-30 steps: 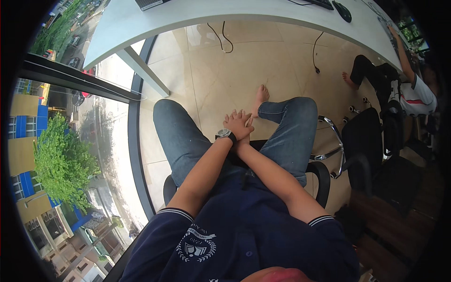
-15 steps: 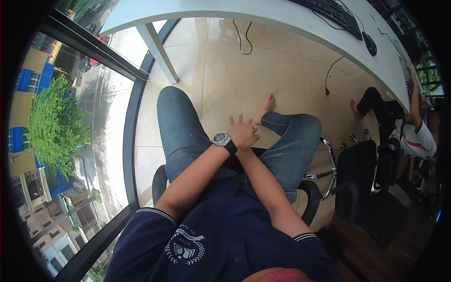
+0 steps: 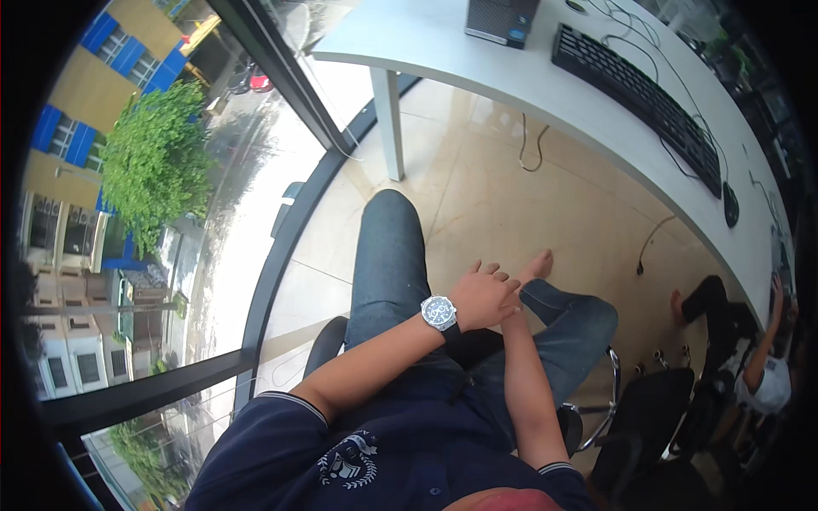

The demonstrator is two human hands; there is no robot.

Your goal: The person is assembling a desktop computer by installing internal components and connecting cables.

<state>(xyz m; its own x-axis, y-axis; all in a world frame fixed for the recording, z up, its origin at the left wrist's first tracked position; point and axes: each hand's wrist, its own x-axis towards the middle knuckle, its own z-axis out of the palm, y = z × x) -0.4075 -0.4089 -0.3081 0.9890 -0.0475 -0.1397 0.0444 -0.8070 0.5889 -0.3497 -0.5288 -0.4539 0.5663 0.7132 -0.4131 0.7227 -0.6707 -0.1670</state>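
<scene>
My left hand [image 3: 482, 298] lies across my right hand in front of my lap, its fingers stretched out and slightly apart. A wristwatch [image 3: 439, 313] with a pale case and black strap is on my left wrist. Beneath the left hand, my right hand [image 3: 512, 312] is mostly covered, so its fingers cannot be made out. The right forearm [image 3: 530, 383] comes up from the lower right and crosses under the left hand. No object shows in either hand. Both hands are above my jeans [image 3: 389, 255], between the knees.
Ahead, a white desk [image 3: 409, 47] carries a black keyboard [image 3: 635, 102], a mouse [image 3: 730, 206] and a dark box-shaped device [image 3: 501, 21]. Cables [image 3: 532, 162] hang below it. A large window [image 3: 247, 170] is at left. Another person [image 3: 767, 375] sits at right, beyond a black chair [image 3: 643, 422].
My view has turned, so the desk shows more and the scene sits lower and further right. The left hand's fingers were spread wider before; now they are closer together over the right hand.
</scene>
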